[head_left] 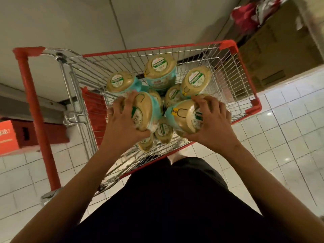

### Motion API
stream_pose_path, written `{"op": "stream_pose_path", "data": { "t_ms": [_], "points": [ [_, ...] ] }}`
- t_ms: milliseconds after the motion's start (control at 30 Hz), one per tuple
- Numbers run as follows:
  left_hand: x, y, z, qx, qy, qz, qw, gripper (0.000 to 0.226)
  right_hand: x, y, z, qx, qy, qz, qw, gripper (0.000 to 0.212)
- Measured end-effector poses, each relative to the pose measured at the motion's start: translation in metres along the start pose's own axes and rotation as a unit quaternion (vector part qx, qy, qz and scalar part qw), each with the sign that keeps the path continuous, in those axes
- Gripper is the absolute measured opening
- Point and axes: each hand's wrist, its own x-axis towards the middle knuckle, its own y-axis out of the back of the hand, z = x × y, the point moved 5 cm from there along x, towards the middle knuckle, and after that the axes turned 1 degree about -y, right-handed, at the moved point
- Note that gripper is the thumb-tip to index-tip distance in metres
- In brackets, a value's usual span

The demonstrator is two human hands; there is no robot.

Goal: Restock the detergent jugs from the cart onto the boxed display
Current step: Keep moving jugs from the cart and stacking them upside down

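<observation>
Gripping two jugs at once, we lean over the silver wire shopping cart with red plastic trim [228, 46]; our left hand [121, 120] curls its fingers round the beige end of one teal-bodied plastic detergent jug [145, 109]; our right hand [213, 120] wraps likewise round a second jug [184, 116] of the same kind; both held jugs hang over the basket near its close edge, tilted toward each other and almost touching; more such jugs rest in the basket below and beyond them, a far jug [160, 69] by the back wall, a left jug [121, 81] and a right jug [195, 79] flanking it; the cart stands on a white tiled floor [280, 137]; brown cardboard boxes [263, 55] stand just past its far right corner; an orange-red carton [7, 139] and a dark red plastic crate [52, 132] sit off to the left.
</observation>
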Motion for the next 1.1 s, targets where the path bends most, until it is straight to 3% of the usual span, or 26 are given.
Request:
{"op": "stream_pose_path", "data": {
  "t_ms": [333, 767, 1100],
  "points": [
    [0.002, -0.058, 0.152, 0.061, -0.131, -0.106, 0.984, 0.137, -0.111, 0.037, 0.139, 0.067, -0.186, 0.061, 0.978, 0.119],
    [-0.013, -0.203, 0.347, 0.110, -0.203, -0.162, 0.960, 0.135, -0.240, 0.078, 0.330, 0.099, -0.295, 0.078, 0.947, 0.123],
    [0.020, -0.304, 0.490, 0.166, -0.299, -0.211, 0.916, 0.133, -0.291, 0.106, 0.452, 0.148, -0.414, 0.105, 0.892, 0.123]
  ]
}}
